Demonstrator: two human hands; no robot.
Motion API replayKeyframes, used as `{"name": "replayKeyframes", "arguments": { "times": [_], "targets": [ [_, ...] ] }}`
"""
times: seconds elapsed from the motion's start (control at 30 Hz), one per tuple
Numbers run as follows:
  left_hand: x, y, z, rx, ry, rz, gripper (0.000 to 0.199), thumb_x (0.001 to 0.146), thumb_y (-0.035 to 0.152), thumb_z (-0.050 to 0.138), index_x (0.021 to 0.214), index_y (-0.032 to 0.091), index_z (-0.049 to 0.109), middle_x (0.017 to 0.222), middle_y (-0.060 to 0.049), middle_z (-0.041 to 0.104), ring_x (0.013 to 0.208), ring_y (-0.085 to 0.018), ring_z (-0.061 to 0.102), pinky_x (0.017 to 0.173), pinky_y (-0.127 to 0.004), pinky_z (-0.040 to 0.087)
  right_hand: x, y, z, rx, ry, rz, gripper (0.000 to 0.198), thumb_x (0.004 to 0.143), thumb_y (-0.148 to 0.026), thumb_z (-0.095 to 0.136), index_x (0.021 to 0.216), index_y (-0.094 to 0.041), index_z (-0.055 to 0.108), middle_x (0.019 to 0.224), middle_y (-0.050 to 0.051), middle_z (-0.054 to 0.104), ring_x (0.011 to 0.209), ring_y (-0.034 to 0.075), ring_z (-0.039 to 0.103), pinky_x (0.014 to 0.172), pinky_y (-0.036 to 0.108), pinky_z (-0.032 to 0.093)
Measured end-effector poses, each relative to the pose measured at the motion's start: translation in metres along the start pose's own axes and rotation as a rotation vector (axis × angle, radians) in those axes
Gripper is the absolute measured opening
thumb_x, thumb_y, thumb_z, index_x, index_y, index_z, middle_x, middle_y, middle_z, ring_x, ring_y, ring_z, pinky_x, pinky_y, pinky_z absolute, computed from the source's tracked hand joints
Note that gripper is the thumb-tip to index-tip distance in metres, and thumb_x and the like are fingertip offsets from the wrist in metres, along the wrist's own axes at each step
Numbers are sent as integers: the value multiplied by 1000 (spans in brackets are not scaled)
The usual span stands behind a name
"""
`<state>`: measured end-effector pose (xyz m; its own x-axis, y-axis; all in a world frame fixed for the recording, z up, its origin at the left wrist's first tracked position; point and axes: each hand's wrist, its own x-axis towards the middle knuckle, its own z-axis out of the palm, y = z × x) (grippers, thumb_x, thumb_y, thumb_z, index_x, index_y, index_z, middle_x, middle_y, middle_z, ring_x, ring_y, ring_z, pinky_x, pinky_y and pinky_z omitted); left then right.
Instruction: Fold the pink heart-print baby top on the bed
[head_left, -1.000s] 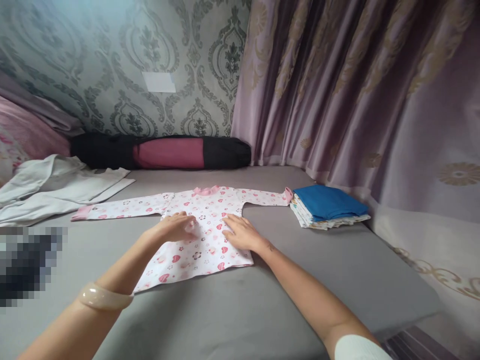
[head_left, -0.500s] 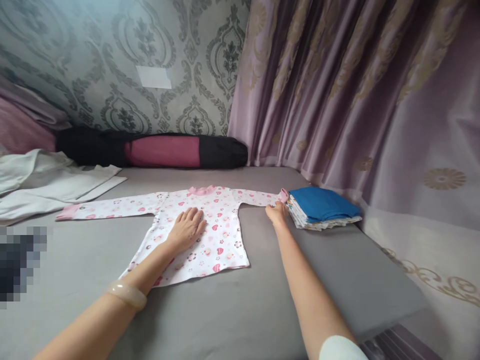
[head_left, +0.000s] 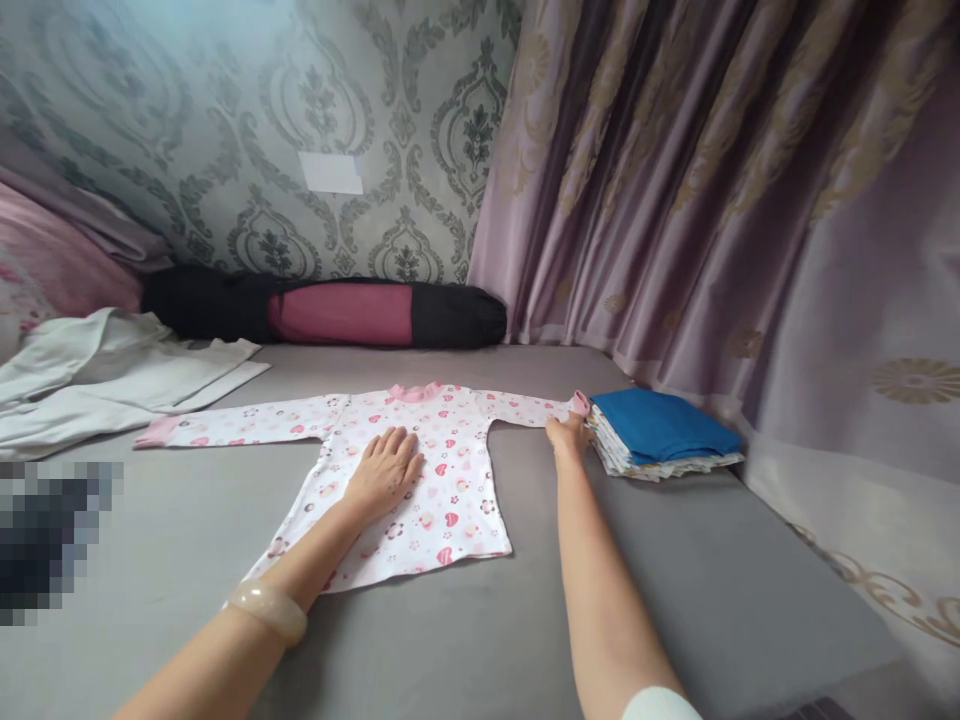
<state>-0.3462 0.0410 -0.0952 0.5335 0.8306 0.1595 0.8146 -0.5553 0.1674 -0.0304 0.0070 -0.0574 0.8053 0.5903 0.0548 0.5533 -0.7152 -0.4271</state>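
A child's long-sleeved shirt (head_left: 450, 500), white with pink hearts and a pink collar and cuffs, lies spread on the grey bed surface (head_left: 420, 660). Flat on the shirt's front rests my left hand (head_left: 385, 473), fingers stretched out; a pale bangle is on that wrist. My right hand (head_left: 570, 436) grips the right-hand sleeve at its pink cuff (head_left: 580, 403), fingers closed around the cloth. Just right of that hand sits a stack of folded clothes (head_left: 664, 428) with a blue piece on top. The other sleeve reaches straight out to the left.
White garments (head_left: 112, 375) lie in a loose heap at the left. A long black and maroon bag (head_left: 341, 310) runs along the patterned wall. Purple curtains (head_left: 675, 200) hang at the right beside the bed edge. A blurred dark patch covers the left side.
The whole view has shifted, so things appear slightly lower and further right. Both hands keep their places on the shirt, left on the front, right at the cuff.
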Motion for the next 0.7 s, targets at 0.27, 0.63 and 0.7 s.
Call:
{"name": "replayKeyframes", "arguments": {
  "times": [0.27, 0.63, 0.7],
  "targets": [
    [0, 1, -2, 8, -14, 1, 54, 97, 42, 24, 137, 13, 45, 147, -17, 40, 139, -31, 30, 114, -47, 23, 9, -7, 0, 305, -33, 275, 51, 76, -28, 57, 124, -11, 58, 124, 26, 50, 107, 33, 57, 86, 43, 45],
    [2, 0, 3, 35, 16, 3, 48, 97, 38, 27, 138, 22, 46, 144, -13, 44, 137, -30, 34, 110, -48, 28, 18, -33, 7, 684, 198, 319, 28, 75, -22, 56, 99, -15, 66, 117, 17, 60, 118, 33, 50, 96, 46, 41],
    [2, 0, 4, 34, 20, 6, 48, 97, 38, 27, 138, 22, 46, 143, -13, 44, 137, -30, 34, 110, -48, 28, 18, -42, 11, 866, 261, 280, 27, 78, -22, 50, 100, -16, 64, 107, 12, 64, 112, 27, 55, 89, 37, 48]
  ]
}}
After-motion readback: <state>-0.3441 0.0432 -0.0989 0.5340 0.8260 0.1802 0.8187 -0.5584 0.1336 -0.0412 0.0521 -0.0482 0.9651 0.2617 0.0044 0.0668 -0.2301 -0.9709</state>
